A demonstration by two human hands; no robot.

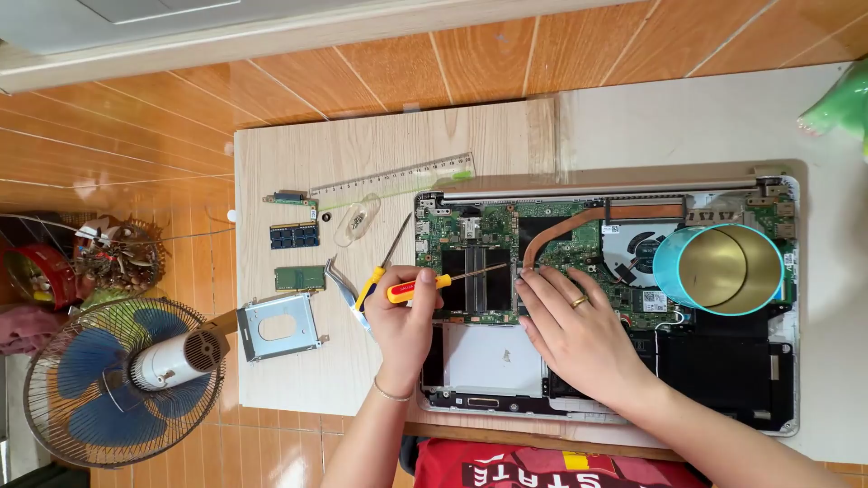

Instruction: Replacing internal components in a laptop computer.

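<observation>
Several removed parts, a drive bracket (278, 327) and memory sticks (294, 236), lie left of the opened laptop (506, 357), out of the way. Left hand (402, 316) is closed around a yellow-handled screwdriver (425, 286), its tip reaching the board; right hand (579, 330) lies flat and empty, steadying the board.

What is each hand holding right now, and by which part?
The left hand grips a screwdriver by its yellow and red handle. The right hand holds nothing; its fingers rest on the opened laptop.
</observation>
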